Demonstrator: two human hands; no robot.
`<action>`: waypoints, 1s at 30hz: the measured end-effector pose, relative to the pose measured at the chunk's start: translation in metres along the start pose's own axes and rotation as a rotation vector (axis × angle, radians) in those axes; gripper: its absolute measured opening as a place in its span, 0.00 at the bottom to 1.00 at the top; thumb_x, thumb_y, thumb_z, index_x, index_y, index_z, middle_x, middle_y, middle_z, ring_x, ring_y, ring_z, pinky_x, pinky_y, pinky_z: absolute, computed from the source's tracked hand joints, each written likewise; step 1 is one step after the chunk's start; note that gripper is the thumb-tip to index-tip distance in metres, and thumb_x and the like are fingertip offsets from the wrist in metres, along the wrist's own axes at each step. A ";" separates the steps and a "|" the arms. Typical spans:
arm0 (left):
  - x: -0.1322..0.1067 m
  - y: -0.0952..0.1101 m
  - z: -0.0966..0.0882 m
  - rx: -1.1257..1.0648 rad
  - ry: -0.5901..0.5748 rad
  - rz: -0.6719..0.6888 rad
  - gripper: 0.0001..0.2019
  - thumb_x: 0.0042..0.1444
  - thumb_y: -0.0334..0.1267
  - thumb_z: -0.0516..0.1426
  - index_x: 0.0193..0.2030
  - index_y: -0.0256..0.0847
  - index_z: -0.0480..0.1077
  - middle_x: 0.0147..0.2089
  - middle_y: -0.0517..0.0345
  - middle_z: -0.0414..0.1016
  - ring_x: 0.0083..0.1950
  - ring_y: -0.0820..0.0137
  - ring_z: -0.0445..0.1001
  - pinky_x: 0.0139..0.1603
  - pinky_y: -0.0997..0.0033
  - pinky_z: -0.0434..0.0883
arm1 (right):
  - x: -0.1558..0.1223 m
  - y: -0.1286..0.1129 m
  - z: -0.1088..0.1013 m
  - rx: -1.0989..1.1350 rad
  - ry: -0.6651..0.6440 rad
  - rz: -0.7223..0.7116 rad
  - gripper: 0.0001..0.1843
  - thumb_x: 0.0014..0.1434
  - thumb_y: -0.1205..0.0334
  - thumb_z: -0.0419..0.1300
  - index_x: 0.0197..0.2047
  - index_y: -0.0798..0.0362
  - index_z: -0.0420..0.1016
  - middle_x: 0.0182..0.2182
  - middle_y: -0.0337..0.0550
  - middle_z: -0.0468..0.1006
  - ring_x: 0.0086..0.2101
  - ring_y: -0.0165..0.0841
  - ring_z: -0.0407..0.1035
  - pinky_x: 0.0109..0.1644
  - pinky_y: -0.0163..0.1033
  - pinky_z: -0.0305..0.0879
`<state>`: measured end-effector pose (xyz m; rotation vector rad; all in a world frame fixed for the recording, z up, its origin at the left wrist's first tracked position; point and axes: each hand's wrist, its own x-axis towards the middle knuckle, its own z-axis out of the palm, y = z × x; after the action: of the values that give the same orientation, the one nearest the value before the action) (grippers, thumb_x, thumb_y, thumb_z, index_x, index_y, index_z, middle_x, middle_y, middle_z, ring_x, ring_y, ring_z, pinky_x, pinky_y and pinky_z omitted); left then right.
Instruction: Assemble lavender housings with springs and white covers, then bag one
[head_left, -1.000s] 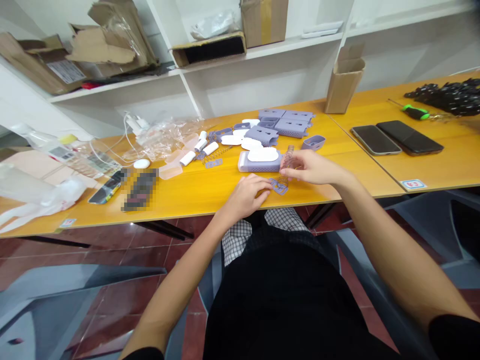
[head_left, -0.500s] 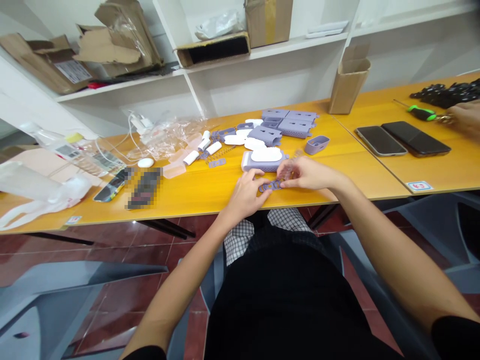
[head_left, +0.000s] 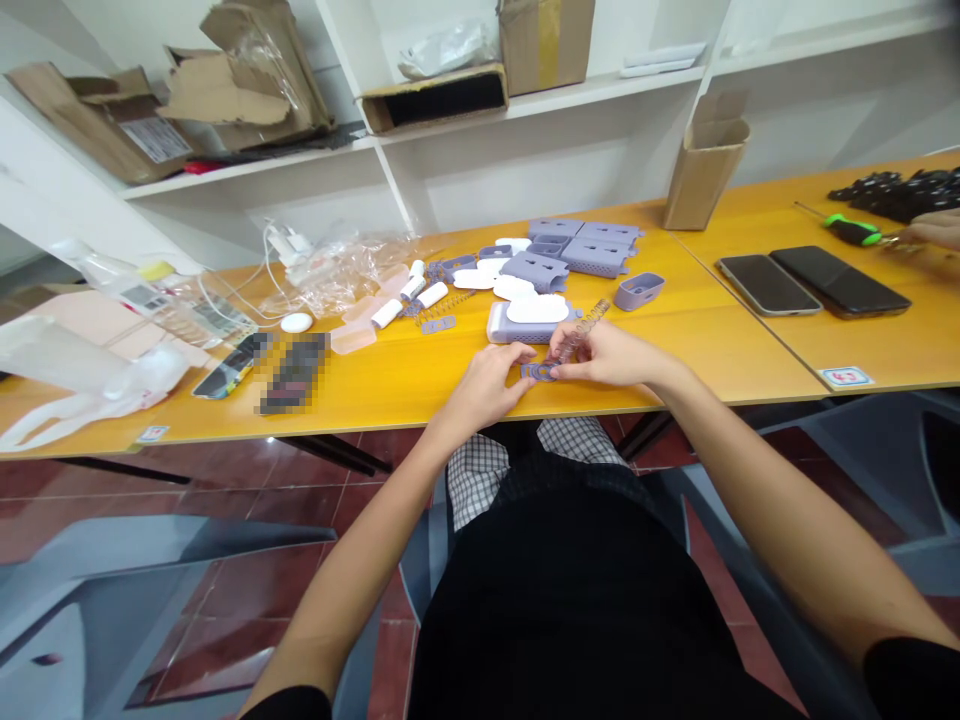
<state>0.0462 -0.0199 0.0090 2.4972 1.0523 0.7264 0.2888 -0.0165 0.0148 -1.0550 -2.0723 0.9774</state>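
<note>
My right hand point(head_left: 611, 355) pinches a thin metal coil spring point(head_left: 595, 318); its free end sticks up and right past the fingers, and the lower end is at a small flat purple plate with ring shapes point(head_left: 536, 371). The plate's left side lies between the thumb and fingers of my left hand point(head_left: 491, 385), close to the table's front edge. Just beyond my hands a purple perforated housing point(head_left: 517, 332) lies with a white oval cap point(head_left: 537, 308) on it. Farther right stands an open purple oval cup point(head_left: 639, 291).
Behind are several purple housings point(head_left: 592, 256), white caps point(head_left: 513, 287), white cylinders point(head_left: 387, 314), another similar plate point(head_left: 439, 325) and loose springs point(head_left: 450, 302). Phones point(head_left: 769, 284) and a green-black screwdriver point(head_left: 853, 230) lie right, near another person's hand point(head_left: 937, 230). Plastic bags point(head_left: 352, 265) lie left.
The spring has come upright and shows more clearly above my right hand, its lower end now over the plate. My left hand stays at the plate. The view has shifted slightly.
</note>
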 end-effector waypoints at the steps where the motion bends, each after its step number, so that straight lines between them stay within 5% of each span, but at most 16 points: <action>1: 0.000 0.000 0.000 -0.016 0.002 -0.003 0.12 0.62 0.32 0.65 0.52 0.41 0.75 0.50 0.50 0.83 0.52 0.59 0.81 0.58 0.53 0.76 | 0.000 -0.001 0.000 0.007 -0.002 0.001 0.15 0.57 0.50 0.71 0.38 0.48 0.74 0.32 0.39 0.79 0.33 0.37 0.72 0.38 0.44 0.69; 15: 0.004 0.000 0.006 -0.262 0.121 -0.115 0.12 0.54 0.26 0.64 0.46 0.38 0.77 0.38 0.57 0.81 0.32 0.73 0.76 0.39 0.69 0.77 | 0.003 0.002 0.010 -0.061 0.103 -0.024 0.16 0.53 0.57 0.73 0.30 0.47 0.68 0.35 0.41 0.82 0.33 0.37 0.71 0.37 0.43 0.66; 19: 0.004 -0.006 0.008 -0.383 0.103 -0.135 0.12 0.55 0.30 0.66 0.46 0.37 0.77 0.34 0.58 0.80 0.31 0.73 0.76 0.38 0.70 0.76 | 0.006 0.000 0.013 -0.162 0.148 -0.068 0.17 0.54 0.60 0.71 0.29 0.48 0.65 0.34 0.40 0.81 0.31 0.35 0.68 0.38 0.44 0.62; 25: 0.004 -0.012 0.006 -0.640 0.072 -0.198 0.16 0.53 0.32 0.68 0.48 0.36 0.75 0.47 0.50 0.83 0.36 0.73 0.79 0.44 0.67 0.80 | 0.007 0.000 0.013 -0.249 0.170 -0.136 0.14 0.55 0.63 0.70 0.30 0.48 0.66 0.37 0.40 0.81 0.32 0.36 0.67 0.39 0.44 0.60; 30: 0.005 -0.012 0.004 -0.708 0.040 -0.268 0.18 0.50 0.31 0.70 0.48 0.37 0.74 0.40 0.54 0.83 0.38 0.70 0.82 0.46 0.64 0.81 | 0.006 0.000 0.014 -0.267 0.153 -0.136 0.14 0.55 0.61 0.71 0.30 0.48 0.67 0.33 0.38 0.79 0.31 0.35 0.66 0.39 0.43 0.58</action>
<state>0.0454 -0.0086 0.0017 1.7143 0.9088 0.8772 0.2751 -0.0158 0.0088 -1.0664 -2.1533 0.5460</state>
